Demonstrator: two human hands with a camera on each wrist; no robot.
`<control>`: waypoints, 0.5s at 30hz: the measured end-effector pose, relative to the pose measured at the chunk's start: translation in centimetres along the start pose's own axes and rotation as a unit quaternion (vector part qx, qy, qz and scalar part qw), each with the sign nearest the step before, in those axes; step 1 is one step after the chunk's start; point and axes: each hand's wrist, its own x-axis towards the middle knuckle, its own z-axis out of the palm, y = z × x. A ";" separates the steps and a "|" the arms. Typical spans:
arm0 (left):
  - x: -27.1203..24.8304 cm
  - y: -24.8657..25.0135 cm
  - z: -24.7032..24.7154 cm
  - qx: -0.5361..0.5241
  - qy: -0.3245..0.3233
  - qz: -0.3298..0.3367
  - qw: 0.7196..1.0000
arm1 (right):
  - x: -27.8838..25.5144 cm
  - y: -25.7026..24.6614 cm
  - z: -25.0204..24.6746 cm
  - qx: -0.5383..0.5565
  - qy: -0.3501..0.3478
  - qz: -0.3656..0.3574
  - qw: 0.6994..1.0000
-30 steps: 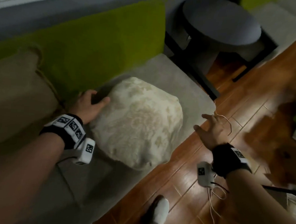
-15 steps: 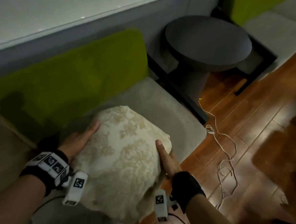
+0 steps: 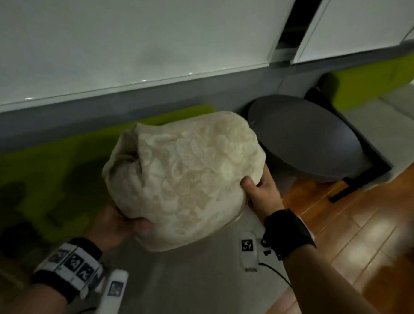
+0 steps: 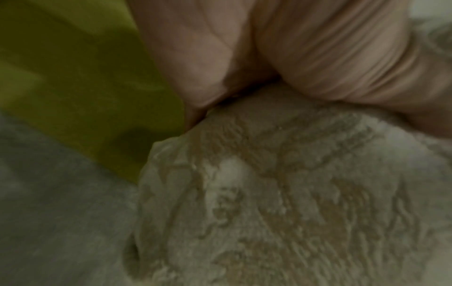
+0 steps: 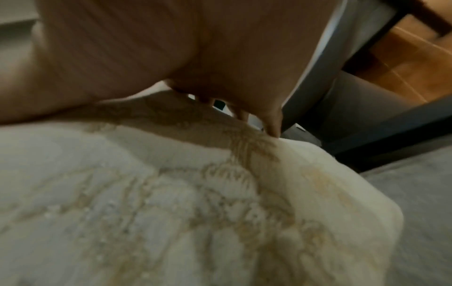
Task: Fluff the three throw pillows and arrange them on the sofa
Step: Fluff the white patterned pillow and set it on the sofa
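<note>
A cream pillow [image 3: 185,177] with a pale raised floral pattern hangs in the air above the grey sofa seat [image 3: 194,283], squeezed between both hands. My left hand [image 3: 118,224] grips its lower left side, thumb pressed into the fabric. My right hand [image 3: 261,191] grips its right edge, thumb on the front and fingers behind. In the left wrist view the pillow [image 4: 281,203] bulges under the palm [image 4: 305,48]. The right wrist view shows the pillow [image 5: 171,203] with fingertips [image 5: 272,123] dug into its top. Only this one pillow is in view.
The sofa's green backrest [image 3: 57,161] runs behind the pillow under a grey and white wall. A round dark side table [image 3: 305,138] stands to the right, with a second green and grey seat [image 3: 377,93] beyond. Wooden floor [image 3: 365,237] lies at the right.
The pillow has gone from lying on the seat to being lifted off it. My right hand came in from over the floor and took its right side; my left hand shifted lower.
</note>
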 end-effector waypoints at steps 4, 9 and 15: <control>3.3 -4.2 -0.4 -0.027 0.000 0.012 1.000 | 4.2 1.3 0.7 -0.063 -0.052 -0.016 0.997; 5.5 -6.9 0.2 0.111 0.056 -0.053 0.991 | 7.4 5.7 0.6 -0.140 -0.097 0.151 0.974; 5.9 -8.9 1.5 0.079 0.119 -0.050 0.989 | 9.5 7.1 0.6 -0.172 -0.095 0.105 0.975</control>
